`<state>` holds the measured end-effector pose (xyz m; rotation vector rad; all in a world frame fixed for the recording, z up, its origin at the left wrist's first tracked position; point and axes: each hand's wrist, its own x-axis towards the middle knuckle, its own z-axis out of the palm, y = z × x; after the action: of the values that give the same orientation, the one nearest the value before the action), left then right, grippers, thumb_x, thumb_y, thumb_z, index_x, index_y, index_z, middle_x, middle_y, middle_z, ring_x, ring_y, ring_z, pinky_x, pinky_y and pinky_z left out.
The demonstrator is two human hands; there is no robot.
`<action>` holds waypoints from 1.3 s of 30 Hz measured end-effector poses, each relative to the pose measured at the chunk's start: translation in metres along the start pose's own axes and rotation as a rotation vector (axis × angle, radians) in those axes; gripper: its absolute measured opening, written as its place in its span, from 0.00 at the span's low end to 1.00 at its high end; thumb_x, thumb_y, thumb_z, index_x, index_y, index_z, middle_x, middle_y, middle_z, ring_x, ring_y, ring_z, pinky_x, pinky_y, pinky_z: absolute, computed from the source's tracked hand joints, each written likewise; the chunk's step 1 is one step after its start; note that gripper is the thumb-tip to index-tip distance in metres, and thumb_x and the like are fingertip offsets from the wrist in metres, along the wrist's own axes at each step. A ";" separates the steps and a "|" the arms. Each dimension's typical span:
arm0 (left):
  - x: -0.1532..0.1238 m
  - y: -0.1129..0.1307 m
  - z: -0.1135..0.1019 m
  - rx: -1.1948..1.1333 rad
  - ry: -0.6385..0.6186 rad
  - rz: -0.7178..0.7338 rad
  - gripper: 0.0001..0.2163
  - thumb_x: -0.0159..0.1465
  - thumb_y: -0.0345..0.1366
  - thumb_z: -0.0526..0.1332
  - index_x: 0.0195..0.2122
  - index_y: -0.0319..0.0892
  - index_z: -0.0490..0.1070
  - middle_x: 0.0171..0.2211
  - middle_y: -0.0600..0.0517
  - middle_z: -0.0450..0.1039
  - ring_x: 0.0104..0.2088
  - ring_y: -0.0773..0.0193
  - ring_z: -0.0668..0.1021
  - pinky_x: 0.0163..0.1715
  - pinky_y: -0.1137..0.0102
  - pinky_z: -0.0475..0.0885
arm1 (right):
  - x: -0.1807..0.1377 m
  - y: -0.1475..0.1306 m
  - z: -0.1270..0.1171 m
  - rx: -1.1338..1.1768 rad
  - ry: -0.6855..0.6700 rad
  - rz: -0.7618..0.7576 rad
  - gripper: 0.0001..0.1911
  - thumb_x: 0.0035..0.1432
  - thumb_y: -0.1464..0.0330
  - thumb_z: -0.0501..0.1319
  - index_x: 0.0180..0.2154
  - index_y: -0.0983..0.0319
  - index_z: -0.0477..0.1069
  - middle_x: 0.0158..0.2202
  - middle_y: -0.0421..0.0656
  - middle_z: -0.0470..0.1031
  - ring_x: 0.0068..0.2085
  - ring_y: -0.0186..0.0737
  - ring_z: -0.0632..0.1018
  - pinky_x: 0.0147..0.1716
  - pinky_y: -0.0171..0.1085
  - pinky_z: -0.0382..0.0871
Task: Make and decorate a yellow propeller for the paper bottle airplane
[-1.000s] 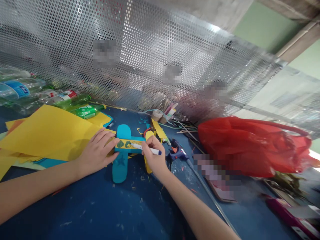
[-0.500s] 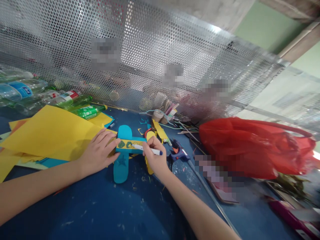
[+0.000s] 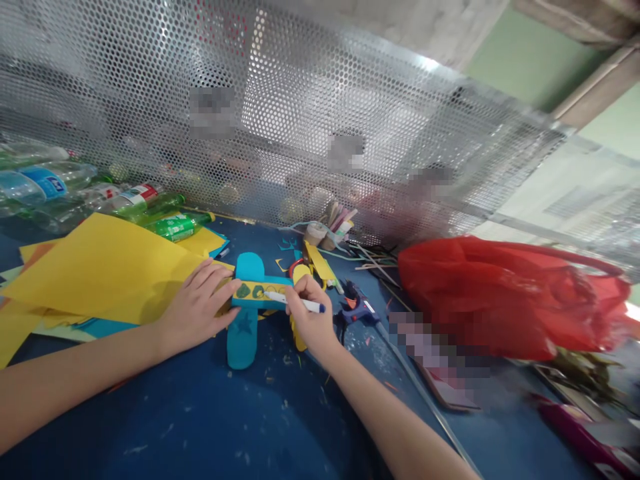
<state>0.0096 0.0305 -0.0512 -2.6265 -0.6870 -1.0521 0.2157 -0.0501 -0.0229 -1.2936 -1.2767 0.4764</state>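
A blue and yellow toy airplane [image 3: 243, 353] lies on the dark blue table, a star drawn on its near wing. Along its body runs a yellow strip with a row of round shapes, the left ones coloured dark. My right hand [image 3: 313, 317] pinches a white marker [image 3: 300, 303] with a dark blue end, its tip at the strip. The yellow tail part [image 3: 299, 337] is partly behind that hand. My left hand [image 3: 203, 303] lies with fingers spread, its fingertips touching the left end of the airplane body; its other side rests by yellow sheets.
Yellow sheets [image 3: 100, 273] and plastic bottles [image 3: 45, 183] lie at left. A perforated metal screen [image 3: 300, 87] stands behind, people beyond it. At right are a glue gun [image 3: 360, 303], a red plastic bag [image 3: 500, 293], a phone-like object [image 3: 457, 397] and a purple tool [image 3: 575, 423].
The marker tip stays at the second round shape, with barely any visible movement. Both hands and the airplane keep their places; the view shifts very slightly.
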 end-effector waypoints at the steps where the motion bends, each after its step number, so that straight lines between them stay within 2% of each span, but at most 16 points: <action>1: 0.000 0.000 0.000 -0.003 -0.003 -0.004 0.12 0.64 0.38 0.57 0.45 0.39 0.70 0.46 0.42 0.70 0.51 0.50 0.71 0.59 0.48 0.61 | 0.000 0.000 0.000 -0.005 0.001 -0.006 0.15 0.57 0.65 0.58 0.21 0.57 0.56 0.16 0.33 0.60 0.19 0.32 0.62 0.21 0.35 0.56; 8: -0.001 0.003 0.001 -0.008 -0.010 -0.035 0.12 0.63 0.38 0.58 0.46 0.42 0.70 0.46 0.44 0.70 0.52 0.50 0.69 0.59 0.49 0.61 | 0.001 0.003 -0.001 -0.018 0.029 -0.063 0.16 0.56 0.67 0.59 0.20 0.58 0.57 0.17 0.34 0.61 0.21 0.33 0.63 0.23 0.35 0.58; 14: -0.001 0.004 0.001 0.012 0.013 -0.009 0.11 0.63 0.38 0.58 0.46 0.41 0.69 0.46 0.44 0.70 0.51 0.52 0.70 0.60 0.50 0.59 | 0.001 0.003 -0.001 -0.015 0.025 -0.031 0.16 0.56 0.66 0.59 0.20 0.58 0.56 0.15 0.34 0.60 0.20 0.32 0.62 0.22 0.34 0.56; 39: -0.001 0.005 -0.001 0.026 -0.054 -0.021 0.14 0.63 0.38 0.58 0.48 0.39 0.67 0.47 0.43 0.68 0.53 0.51 0.68 0.62 0.51 0.57 | 0.000 0.005 -0.005 -0.051 0.025 -0.049 0.16 0.56 0.67 0.59 0.19 0.57 0.57 0.15 0.34 0.62 0.19 0.33 0.62 0.20 0.35 0.56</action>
<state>0.0111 0.0258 -0.0514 -2.6394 -0.7366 -0.9748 0.2216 -0.0505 -0.0257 -1.3038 -1.3046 0.3938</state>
